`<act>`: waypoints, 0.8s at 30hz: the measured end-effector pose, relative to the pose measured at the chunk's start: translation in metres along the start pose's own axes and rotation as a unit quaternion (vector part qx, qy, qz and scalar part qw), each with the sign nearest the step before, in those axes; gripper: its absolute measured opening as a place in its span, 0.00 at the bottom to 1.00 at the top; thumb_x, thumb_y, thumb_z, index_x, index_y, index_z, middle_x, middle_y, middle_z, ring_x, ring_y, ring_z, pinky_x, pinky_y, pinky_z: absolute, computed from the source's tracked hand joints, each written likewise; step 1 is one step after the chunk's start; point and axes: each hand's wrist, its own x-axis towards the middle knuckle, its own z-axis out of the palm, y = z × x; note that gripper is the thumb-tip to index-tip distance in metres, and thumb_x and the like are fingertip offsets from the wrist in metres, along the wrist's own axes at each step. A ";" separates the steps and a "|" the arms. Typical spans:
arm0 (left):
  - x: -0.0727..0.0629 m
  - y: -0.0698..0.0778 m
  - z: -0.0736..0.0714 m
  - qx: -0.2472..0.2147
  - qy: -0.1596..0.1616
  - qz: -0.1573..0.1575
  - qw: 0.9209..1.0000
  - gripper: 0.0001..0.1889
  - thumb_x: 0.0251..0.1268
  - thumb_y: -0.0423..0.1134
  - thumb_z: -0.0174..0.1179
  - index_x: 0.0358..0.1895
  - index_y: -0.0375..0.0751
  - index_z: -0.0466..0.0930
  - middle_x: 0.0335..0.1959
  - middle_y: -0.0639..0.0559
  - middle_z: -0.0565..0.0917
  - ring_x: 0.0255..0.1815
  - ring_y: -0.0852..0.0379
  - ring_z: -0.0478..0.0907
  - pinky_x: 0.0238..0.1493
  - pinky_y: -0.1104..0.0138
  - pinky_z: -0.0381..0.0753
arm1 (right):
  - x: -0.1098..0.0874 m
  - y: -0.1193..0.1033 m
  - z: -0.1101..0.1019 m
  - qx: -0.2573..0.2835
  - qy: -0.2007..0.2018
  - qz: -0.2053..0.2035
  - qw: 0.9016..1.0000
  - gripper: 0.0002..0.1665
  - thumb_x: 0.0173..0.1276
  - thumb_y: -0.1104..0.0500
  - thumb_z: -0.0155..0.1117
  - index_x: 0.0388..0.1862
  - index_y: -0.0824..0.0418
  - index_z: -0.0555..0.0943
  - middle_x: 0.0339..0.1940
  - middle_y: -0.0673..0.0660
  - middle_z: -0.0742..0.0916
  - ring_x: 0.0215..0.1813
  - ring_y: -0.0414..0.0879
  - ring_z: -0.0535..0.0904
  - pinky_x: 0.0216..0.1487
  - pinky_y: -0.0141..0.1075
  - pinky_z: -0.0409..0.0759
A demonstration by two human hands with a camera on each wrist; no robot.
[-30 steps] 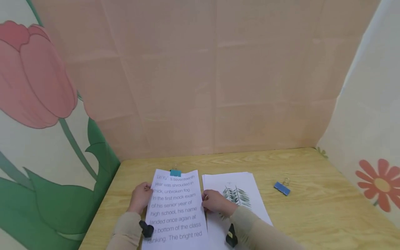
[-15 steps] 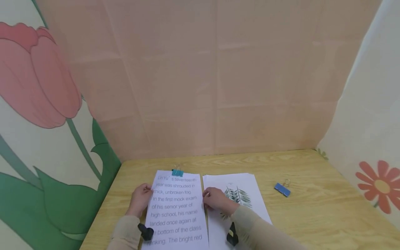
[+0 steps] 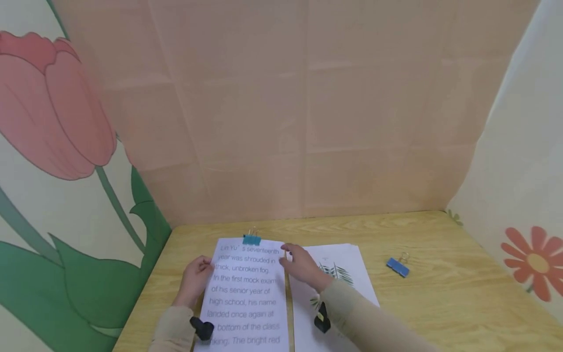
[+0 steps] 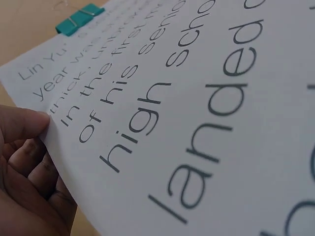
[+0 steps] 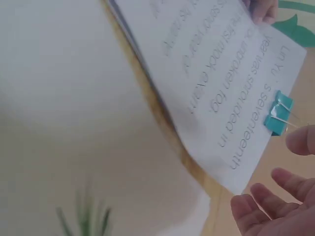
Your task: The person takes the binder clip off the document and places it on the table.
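A stack of white printed paper (image 3: 246,293) with large text lies on the left part of the table. A teal binder clip (image 3: 251,239) grips its top edge, wire handles pointing up. My left hand (image 3: 196,278) pinches the stack's left edge between thumb and curled fingers; the left wrist view shows the thumb (image 4: 27,123) on top of the sheet. My right hand (image 3: 303,266) is at the stack's upper right corner, fingers spread and apart from the clip in the right wrist view, where the clip (image 5: 279,113) sits just beyond the thumb.
A second paper stack (image 3: 360,288) with a printed green leaf picture lies to the right, partly under my right forearm. Further right a blue binder clip (image 3: 398,267) lies on the wooden table (image 3: 440,303). Walls with printed flowers stand on both sides.
My right hand has let go of the stack's right edge and moved up to its top right corner. The clipped stack has flattened, showing the teal clip more fully. My left hand keeps its hold.
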 end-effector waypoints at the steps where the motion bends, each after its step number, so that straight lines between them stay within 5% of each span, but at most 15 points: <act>1: 0.000 0.001 0.000 -0.001 0.000 0.001 1.000 0.08 0.79 0.32 0.51 0.50 0.34 0.78 0.40 0.43 0.86 0.37 0.50 0.81 0.39 0.62 0.77 | 0.002 -0.003 -0.001 -0.002 0.001 0.000 1.000 0.26 0.75 0.59 0.62 0.68 0.71 0.75 0.65 0.70 0.80 0.64 0.66 0.77 0.64 0.58 0.75; 24: -0.009 0.005 0.003 -0.017 0.000 0.007 1.000 0.08 0.81 0.34 0.50 0.51 0.36 0.78 0.40 0.44 0.85 0.38 0.50 0.81 0.40 0.61 0.78 | 0.035 -0.052 0.007 0.013 -0.009 -0.026 1.000 0.34 0.78 0.55 0.59 0.77 0.68 0.66 0.74 0.68 0.74 0.72 0.64 0.71 0.71 0.57 0.68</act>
